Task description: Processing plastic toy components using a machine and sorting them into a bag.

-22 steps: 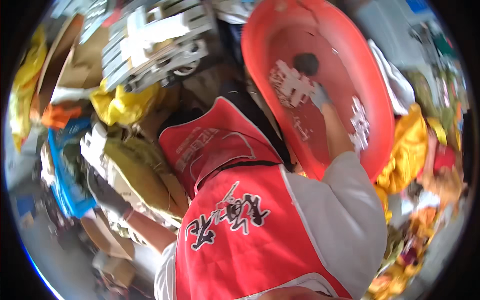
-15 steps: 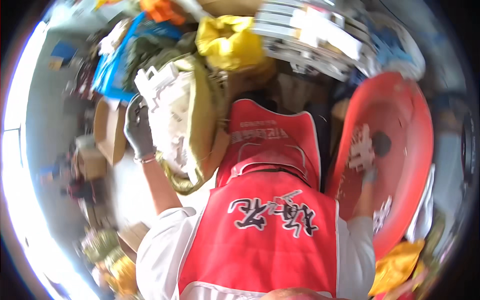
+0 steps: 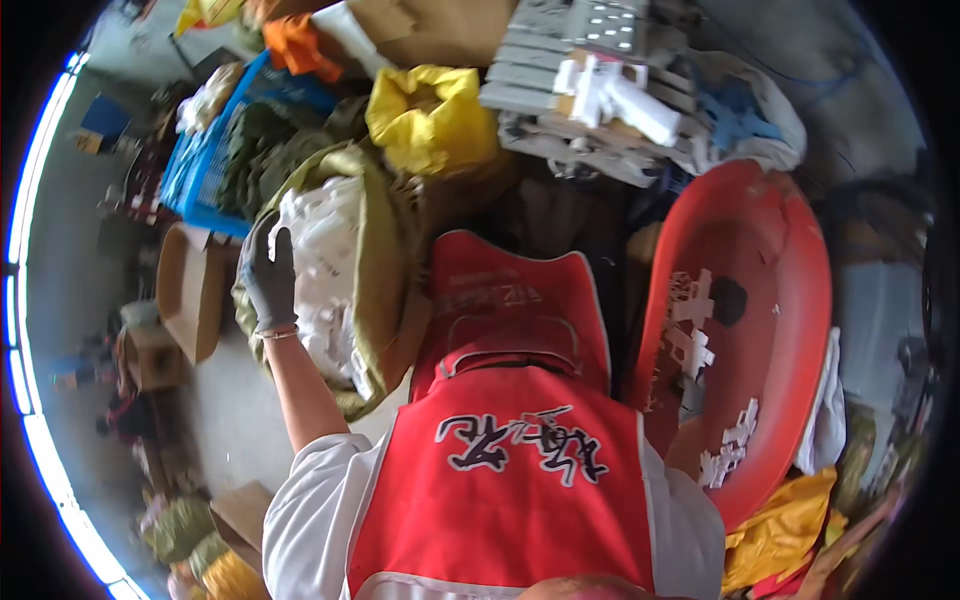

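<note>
My left hand (image 3: 268, 280), in a grey glove, is at the left rim of an olive woven sack (image 3: 375, 290). Its thumb stands apart from the fingers and nothing shows in its grasp. White plastic pieces (image 3: 325, 245) fill the sack's mouth. My right hand (image 3: 690, 396), also gloved, reaches into a long red tub (image 3: 800, 300), mostly hidden by its near wall. White toy-gun-shaped pieces (image 3: 690, 350) lie just beyond that hand; whether its fingers grip one is hidden. More white pieces (image 3: 735, 445) rest in the tub's near part.
A yellow bag (image 3: 430, 120) stands beyond the sack, beside a blue basket (image 3: 205, 175) of dark cloth. Grey crates (image 3: 535, 70) carry a larger white gun-shaped piece (image 3: 620, 95). A cardboard box (image 3: 190, 290) is on the left, orange-yellow sacking (image 3: 785, 535) at lower right.
A white piece that stuck up above the sack beside my left hand has dropped among the others. My left fingers have straightened. My right hand has drawn back slightly in the tub.
</note>
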Action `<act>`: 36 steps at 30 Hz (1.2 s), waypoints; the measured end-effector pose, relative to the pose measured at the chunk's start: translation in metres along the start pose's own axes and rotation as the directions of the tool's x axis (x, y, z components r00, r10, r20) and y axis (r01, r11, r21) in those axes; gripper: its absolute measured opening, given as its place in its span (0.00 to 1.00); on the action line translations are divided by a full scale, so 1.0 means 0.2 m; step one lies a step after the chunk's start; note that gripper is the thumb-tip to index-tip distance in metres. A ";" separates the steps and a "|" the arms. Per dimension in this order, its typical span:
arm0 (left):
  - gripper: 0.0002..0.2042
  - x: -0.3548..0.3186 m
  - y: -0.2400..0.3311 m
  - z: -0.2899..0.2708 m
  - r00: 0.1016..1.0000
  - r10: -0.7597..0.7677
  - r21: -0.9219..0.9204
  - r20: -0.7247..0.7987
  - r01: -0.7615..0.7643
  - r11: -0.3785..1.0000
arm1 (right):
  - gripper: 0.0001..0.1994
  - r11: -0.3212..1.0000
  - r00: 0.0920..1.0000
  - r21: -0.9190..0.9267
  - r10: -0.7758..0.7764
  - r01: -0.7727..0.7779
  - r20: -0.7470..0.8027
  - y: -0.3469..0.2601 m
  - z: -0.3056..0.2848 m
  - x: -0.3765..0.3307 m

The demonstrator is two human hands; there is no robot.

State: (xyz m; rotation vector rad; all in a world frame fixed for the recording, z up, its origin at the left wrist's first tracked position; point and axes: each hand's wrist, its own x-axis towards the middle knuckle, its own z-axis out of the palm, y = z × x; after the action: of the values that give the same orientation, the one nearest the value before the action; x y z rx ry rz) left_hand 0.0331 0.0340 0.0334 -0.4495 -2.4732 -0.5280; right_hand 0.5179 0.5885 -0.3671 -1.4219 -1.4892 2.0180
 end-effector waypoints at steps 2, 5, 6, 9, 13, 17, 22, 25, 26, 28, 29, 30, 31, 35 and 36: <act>0.12 0.10 0.13 0.14 0.996 0.080 -0.112 0.039 -0.076 0.991 | 0.18 0.996 0.993 -0.015 -0.090 0.089 -0.082 -0.15 0.11 -0.19; 0.12 0.26 0.42 0.32 0.983 0.153 -0.374 0.100 -0.106 0.921 | 0.25 0.948 0.967 0.319 0.059 0.023 -0.247 -0.32 0.24 -0.39; 0.13 0.31 0.49 0.38 0.967 0.246 -0.438 0.069 -0.192 0.878 | 0.25 0.944 0.963 0.326 0.050 0.041 -0.265 -0.35 0.21 -0.43; 0.13 0.43 0.74 0.48 0.921 0.384 -0.576 0.063 -0.281 0.768 | 0.25 0.875 1.000 0.483 -0.013 0.023 -0.024 -0.42 0.15 -0.48; 0.16 0.59 1.04 0.59 0.797 0.603 -0.626 0.029 -0.455 0.633 | 0.21 0.834 0.986 0.528 -0.133 0.164 -0.096 -0.63 0.26 -0.50; 0.17 0.72 1.20 0.70 0.703 0.617 -0.670 0.354 -0.269 0.692 | 0.20 0.874 0.954 0.384 -0.278 0.299 -0.110 -0.96 0.46 -0.55; 0.11 0.76 1.20 0.73 0.703 0.711 -0.785 0.024 -0.427 0.449 | 0.22 0.822 0.867 0.333 -0.497 0.462 0.026 -1.45 0.74 -0.48; 0.11 0.77 1.15 0.70 0.856 0.517 -0.762 0.021 -0.322 0.563 | 0.23 0.773 0.768 0.145 -0.632 0.617 0.102 -1.82 1.04 -0.50; 0.09 0.75 1.13 0.67 0.892 0.448 -0.785 -0.067 -0.324 0.528 | 0.23 0.719 0.711 0.007 -0.688 0.695 0.147 -1.93 1.17 -0.52; 0.09 0.73 1.05 0.64 0.936 0.344 -0.808 -0.069 -0.255 0.531 | 0.21 0.540 0.545 -0.091 -0.808 0.837 0.225 -2.05 1.39 -0.46; 0.09 0.69 1.03 0.61 0.942 0.324 -0.803 -0.089 -0.261 0.537 | 0.21 0.329 0.396 -0.244 -0.860 0.912 0.321 -2.13 1.49 -0.46; 0.09 0.66 0.99 0.58 0.953 0.294 -0.793 -0.071 -0.233 0.563 | 0.21 0.346 0.383 -0.165 -0.840 0.924 0.385 -2.17 1.58 -0.45; 0.09 0.63 0.94 0.56 0.964 0.259 -0.780 -0.053 -0.202 0.593 | 0.22 0.057 0.209 -0.330 -0.870 0.942 0.445 -2.20 1.64 -0.42; 0.09 0.49 0.71 0.50 0.987 0.158 -0.729 0.015 -0.098 0.678 | 0.23 -0.141 0.178 -0.451 -0.786 0.881 0.592 -2.26 1.78 -0.41; 0.09 0.45 0.68 0.48 0.985 0.167 -0.704 -0.031 -0.140 0.696 | 0.22 -0.189 0.230 -0.514 -0.731 0.836 0.642 -2.28 1.79 -0.43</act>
State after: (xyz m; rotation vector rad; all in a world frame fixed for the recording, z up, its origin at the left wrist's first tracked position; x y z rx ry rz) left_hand -0.0246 0.2142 0.0501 -0.9599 -2.1465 -1.4184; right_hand 0.1222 0.5219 0.0598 -0.0367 -2.5910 0.4130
